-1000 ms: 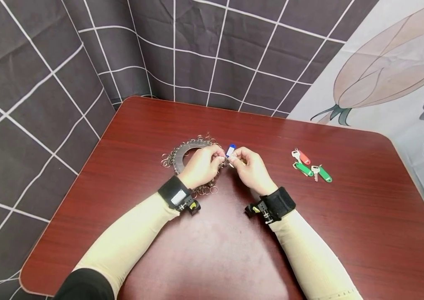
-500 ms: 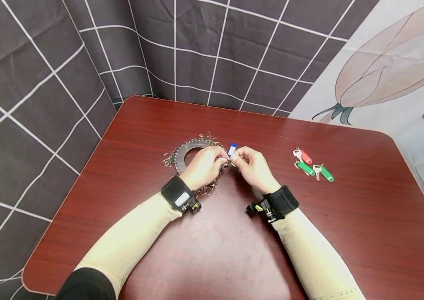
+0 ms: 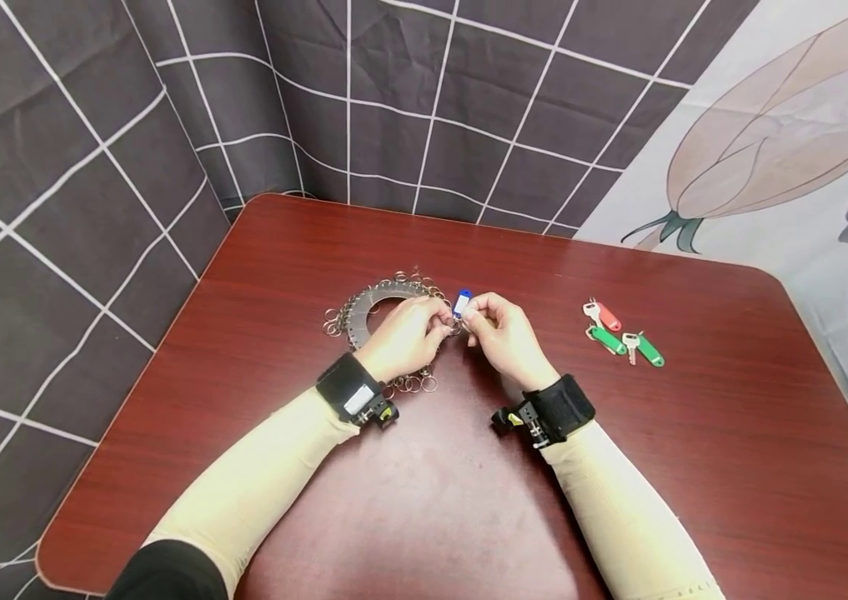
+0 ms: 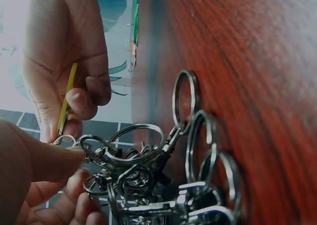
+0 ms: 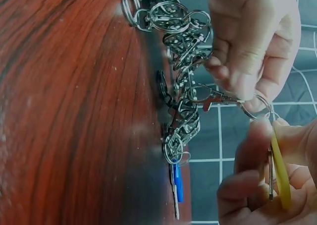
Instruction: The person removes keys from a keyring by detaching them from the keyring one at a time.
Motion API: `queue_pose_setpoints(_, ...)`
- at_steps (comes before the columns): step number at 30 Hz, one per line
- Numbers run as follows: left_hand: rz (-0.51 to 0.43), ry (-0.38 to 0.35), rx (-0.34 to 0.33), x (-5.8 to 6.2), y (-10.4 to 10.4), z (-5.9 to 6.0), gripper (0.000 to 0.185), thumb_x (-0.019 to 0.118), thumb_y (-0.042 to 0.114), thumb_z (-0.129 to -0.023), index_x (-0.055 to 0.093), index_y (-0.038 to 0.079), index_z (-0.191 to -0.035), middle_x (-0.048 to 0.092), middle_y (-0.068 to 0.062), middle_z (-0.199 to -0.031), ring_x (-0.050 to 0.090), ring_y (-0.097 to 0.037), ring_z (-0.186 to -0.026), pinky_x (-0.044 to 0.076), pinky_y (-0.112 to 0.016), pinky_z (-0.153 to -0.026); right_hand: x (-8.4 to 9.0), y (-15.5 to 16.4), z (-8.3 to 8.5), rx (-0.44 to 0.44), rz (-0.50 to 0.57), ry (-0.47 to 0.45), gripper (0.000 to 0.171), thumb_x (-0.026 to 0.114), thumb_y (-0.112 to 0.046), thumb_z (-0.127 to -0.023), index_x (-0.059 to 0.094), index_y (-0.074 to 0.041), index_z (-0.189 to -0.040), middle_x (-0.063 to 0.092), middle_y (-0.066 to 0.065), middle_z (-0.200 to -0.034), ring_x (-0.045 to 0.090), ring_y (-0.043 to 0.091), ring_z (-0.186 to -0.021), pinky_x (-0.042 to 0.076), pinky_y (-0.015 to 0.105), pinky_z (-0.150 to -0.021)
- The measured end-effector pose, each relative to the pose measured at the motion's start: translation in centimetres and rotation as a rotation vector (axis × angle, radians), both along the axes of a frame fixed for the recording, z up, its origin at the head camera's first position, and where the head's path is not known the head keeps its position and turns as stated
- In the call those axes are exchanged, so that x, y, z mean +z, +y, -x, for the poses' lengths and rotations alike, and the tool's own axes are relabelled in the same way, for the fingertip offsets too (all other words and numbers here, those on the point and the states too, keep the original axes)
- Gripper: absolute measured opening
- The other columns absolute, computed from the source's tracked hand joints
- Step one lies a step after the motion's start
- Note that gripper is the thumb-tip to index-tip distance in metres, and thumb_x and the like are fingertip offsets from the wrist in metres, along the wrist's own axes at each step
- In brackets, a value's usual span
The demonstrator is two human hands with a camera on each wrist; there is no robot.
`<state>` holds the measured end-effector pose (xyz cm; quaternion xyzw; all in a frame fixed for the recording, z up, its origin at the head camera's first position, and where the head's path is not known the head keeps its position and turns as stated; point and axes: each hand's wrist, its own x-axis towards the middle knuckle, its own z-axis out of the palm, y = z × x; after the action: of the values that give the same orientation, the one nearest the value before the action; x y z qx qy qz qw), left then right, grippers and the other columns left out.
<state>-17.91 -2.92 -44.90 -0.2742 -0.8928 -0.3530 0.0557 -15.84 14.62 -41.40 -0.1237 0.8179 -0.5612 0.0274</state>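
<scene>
My left hand pinches a small split ring on a swivel clasp at the near right edge of a flat metal ring disc hung with several key rings. Fingertip to fingertip with it, my right hand pinches a yellow key tag and holds it against that split ring. A blue-tagged key lies just beyond the fingers, hooked among the rings. The head view hides the yellow tag.
Three tagged keys lie to the right on the dark red table: a red one and two green ones. A dark checked cloth hangs behind and to the left, close to the table's edges.
Both hands stay together at the same spot on the disc's edge. Only small finger movements show, and the blue tag has barely shifted.
</scene>
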Motion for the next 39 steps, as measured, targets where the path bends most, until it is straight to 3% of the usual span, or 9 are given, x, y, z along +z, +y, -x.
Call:
queue_pose_setpoints(4,0.011,-0.02,0.007,-0.1,-0.2,0.0,0.004,0.064,0.011,-0.089,0.063,0.01,-0.093,0.058,0.002,-0.081,0.055,-0.011,-0.078,0.045,-0.025,-0.071,-0.4,0.0,0.2,0.015,0.039,-0.017,0.011,0.053,0.001,-0.096,0.054,0.011,-0.1,0.058,0.034,-0.087,0.056,0.049,-0.066,0.047,0.028,-0.054)
queue_pose_setpoints(12,-0.017,-0.047,0.074,0.3,-0.3,-0.1,0.005,0.061,0.013,-0.09,0.061,0.013,-0.095,0.062,0.003,-0.082,0.059,-0.01,-0.075,0.047,-0.028,-0.068,-0.3,-0.2,0.3,0.007,0.062,-0.034,0.024,0.057,-0.001,-0.095,0.052,0.013,-0.114,0.059,0.035,-0.095,0.055,0.031,-0.06,0.049,0.033,-0.058)
queue_pose_setpoints(16,-0.041,-0.055,0.115,0.0,-0.3,-0.1,0.004,0.06,0.014,-0.09,0.061,0.014,-0.095,0.061,0.006,-0.078,0.058,-0.008,-0.072,0.047,-0.027,-0.066,0.0,-0.3,0.1,0.018,0.027,-0.059,0.025,0.059,-0.002,-0.094,0.054,0.013,-0.114,0.061,0.032,-0.096,0.055,0.041,-0.067,0.05,0.036,-0.061)
queue_pose_setpoints(21,-0.079,-0.04,0.143,-0.1,-0.4,0.0,0.006,0.06,0.013,-0.088,0.059,0.015,-0.094,0.06,0.007,-0.077,0.057,-0.007,-0.071,0.047,-0.026,-0.065,0.1,-0.4,-0.1,0.041,-0.007,-0.086,0.023,0.059,-0.001,-0.093,0.055,0.013,-0.112,0.062,0.027,-0.093,0.055,0.046,-0.073,0.048,0.028,-0.059)
queue_pose_setpoints(25,-0.105,-0.028,0.14,0.1,-0.5,0.0,0.009,0.059,0.012,-0.088,0.058,0.013,-0.096,0.06,0.006,-0.078,0.057,-0.008,-0.072,0.047,-0.026,-0.066,0.2,-0.4,-0.1,0.045,-0.013,-0.074,0.02,0.058,0.001,-0.093,0.056,0.012,-0.109,0.06,0.032,-0.09,0.054,0.05,-0.074,0.043,0.021,-0.057)
queue_pose_setpoints(32,-0.1,-0.036,0.13,0.2,-0.6,0.1,0.007,0.059,0.01,-0.088,0.059,0.012,-0.095,0.059,0.005,-0.077,0.057,-0.008,-0.071,0.047,-0.024,-0.065,0.2,-0.5,0.1,0.044,-0.019,-0.087,0.018,0.056,0.0,-0.094,0.056,0.011,-0.109,0.058,0.034,-0.093,0.053,0.053,-0.076,0.042,0.02,-0.056)
queue_pose_setpoints(39,-0.097,-0.057,0.104,0.4,-0.4,-0.1,0.009,0.058,0.011,-0.09,0.061,0.01,-0.098,0.061,0.004,-0.08,0.058,-0.008,-0.074,0.048,-0.024,-0.068,-2.8,0.5,1.6,0.027,-0.042,-0.062,0.02,0.059,-0.009,-0.095,0.058,0.005,-0.11,0.061,0.027,-0.092,0.056,0.046,-0.073,0.042,0.022,-0.055)
